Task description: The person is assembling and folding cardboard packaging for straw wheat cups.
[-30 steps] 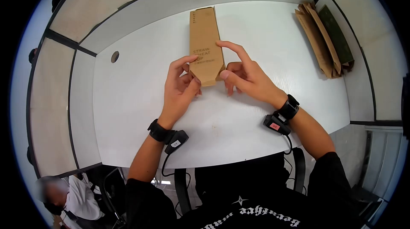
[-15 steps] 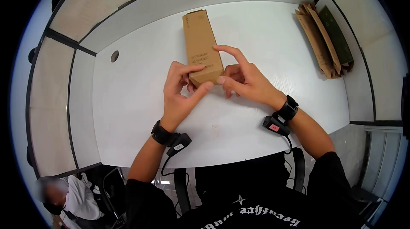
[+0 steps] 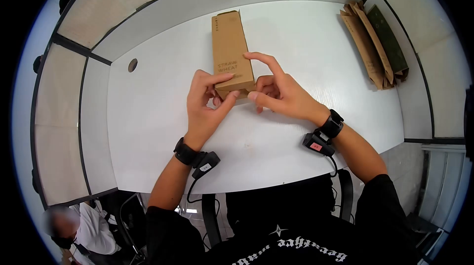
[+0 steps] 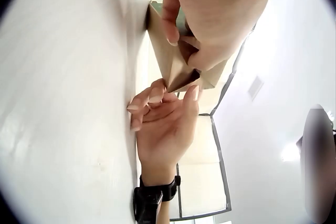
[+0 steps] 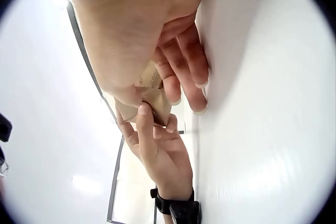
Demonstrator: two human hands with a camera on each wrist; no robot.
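- A long brown cardboard box (image 3: 228, 50) printed "STRAW WHEAT" lies lengthwise on the white counter (image 3: 306, 136), with its far end pointing away from the person.
- The left hand (image 3: 205, 102) is at the box's near left corner. It pinches the box, with the forefinger laid across the top face and the thumb against the near end.
- The right hand (image 3: 279, 92) is at the box's near right corner. It also pinches the box, with the forefinger curved onto the top edge and the thumb tip touching the near end close to the left thumb; its other fingers are curled beside the box.
- I cannot tell whether the box's near end rests on the counter.
- Folded brown paper bags (image 3: 365, 42) and a dark green bag (image 3: 390, 38) lie well to the right of the box.
- A round hole (image 3: 133, 65) in the counter lies to the left of the box.
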